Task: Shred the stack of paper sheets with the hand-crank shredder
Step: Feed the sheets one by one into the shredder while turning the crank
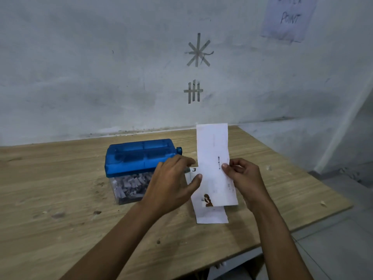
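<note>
Loosely, both hands on sheet

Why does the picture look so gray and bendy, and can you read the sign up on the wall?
Head view: dim, flat light with faint shadows; the wide lens bows the table edge and wall; the corner sign is blurry, only "POINT" legible; the shredder and held paper strip look fairly sharp.

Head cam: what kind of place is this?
Probably a bare workroom or recording setup, not a home or office. A plain wooden table stands against a scuffed grey wall with tape marks and a handwritten sign. Only the blue shredder and paper sheet are out.
</note>
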Available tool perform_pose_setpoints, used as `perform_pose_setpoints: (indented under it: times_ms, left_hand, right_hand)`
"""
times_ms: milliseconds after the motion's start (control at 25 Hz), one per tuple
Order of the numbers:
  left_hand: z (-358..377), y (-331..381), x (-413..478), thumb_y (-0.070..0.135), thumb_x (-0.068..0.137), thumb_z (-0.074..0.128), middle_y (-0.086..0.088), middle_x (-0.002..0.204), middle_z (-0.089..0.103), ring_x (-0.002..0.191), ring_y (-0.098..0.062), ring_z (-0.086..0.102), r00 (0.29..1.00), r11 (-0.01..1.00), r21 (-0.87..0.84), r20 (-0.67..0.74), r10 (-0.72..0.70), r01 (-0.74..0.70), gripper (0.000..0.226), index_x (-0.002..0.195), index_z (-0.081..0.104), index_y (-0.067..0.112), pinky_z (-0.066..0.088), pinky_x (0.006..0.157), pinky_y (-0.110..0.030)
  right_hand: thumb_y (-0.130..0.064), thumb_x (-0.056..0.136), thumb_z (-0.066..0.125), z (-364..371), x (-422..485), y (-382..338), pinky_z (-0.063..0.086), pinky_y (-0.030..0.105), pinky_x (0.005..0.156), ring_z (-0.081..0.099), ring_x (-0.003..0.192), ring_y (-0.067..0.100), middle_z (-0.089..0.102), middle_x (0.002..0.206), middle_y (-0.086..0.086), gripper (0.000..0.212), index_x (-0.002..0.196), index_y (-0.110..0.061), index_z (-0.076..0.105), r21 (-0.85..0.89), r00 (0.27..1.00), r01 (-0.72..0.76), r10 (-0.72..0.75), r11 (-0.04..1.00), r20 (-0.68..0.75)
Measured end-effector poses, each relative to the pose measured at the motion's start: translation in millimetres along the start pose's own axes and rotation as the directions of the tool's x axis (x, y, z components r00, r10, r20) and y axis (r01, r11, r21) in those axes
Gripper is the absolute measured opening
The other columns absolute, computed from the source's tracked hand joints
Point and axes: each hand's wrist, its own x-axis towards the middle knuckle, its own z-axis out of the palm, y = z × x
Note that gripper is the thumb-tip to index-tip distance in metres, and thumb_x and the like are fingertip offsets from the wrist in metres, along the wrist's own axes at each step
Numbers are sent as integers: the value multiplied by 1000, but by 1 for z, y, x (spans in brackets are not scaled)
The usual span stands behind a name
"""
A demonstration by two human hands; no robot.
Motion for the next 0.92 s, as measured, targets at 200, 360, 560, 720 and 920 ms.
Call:
perform_pose_setpoints:
  times_ms: [200, 360, 560, 720, 920]
  left_hand:
    - [-18, 21, 18, 35, 90, 73, 9, 100, 71, 87, -6, 68, 933, 797, -484, 188, -309, 361, 29, 112, 61, 22, 56, 69, -17]
    - [-36, 20, 27, 16, 94, 67, -2, 91, 78, 86, -18, 74, 915, 604, -703, 181, -360, 377, 10, 99, 69, 8, 60, 74, -26]
    - [-74, -2, 42, 16, 94, 67, 1, 90, 77, 82, -12, 73, 907, 639, -702, 23, -421, 314, 9, 102, 70, 14, 59, 70, -22]
    - [-103, -37, 50, 13, 93, 69, -3, 91, 77, 84, -16, 73, 885, 665, -677, -43, -464, 316, 8, 101, 71, 11, 61, 76, -26]
    - [-114, -69, 43, 10, 93, 69, -3, 94, 76, 87, -18, 72, 895, 719, -613, -41, -444, 328, 14, 105, 70, 2, 61, 78, -27]
  right_hand:
    - [-16, 91, 72, 15, 3, -37, 58, 40, 78, 74, 91, 28, 78, 97, 10, 15, 100, -5, 69, 248, 998, 27, -39, 968, 42]
    - [-38, 103, 52, 29, 4, -50, 55, 40, 76, 73, 88, 24, 77, 100, 9, 34, 101, -9, 70, 339, 999, -14, -3, 941, 51]
    - [-48, 102, 49, 47, -3, -26, 52, 36, 79, 73, 96, 19, 78, 97, -3, 36, 106, -18, 69, 103, 988, -110, 98, 989, 118]
    - [-52, 93, 63, 77, -8, -12, 49, 23, 80, 64, 104, 13, 72, 105, -2, 34, 102, -20, 69, -47, 990, -66, 71, 997, 121]
    - [-80, 68, 59, 107, -10, -8, 51, 33, 97, 62, 111, 10, 68, 117, -8, 77, 121, -24, 64, -73, 971, -47, 63, 996, 230]
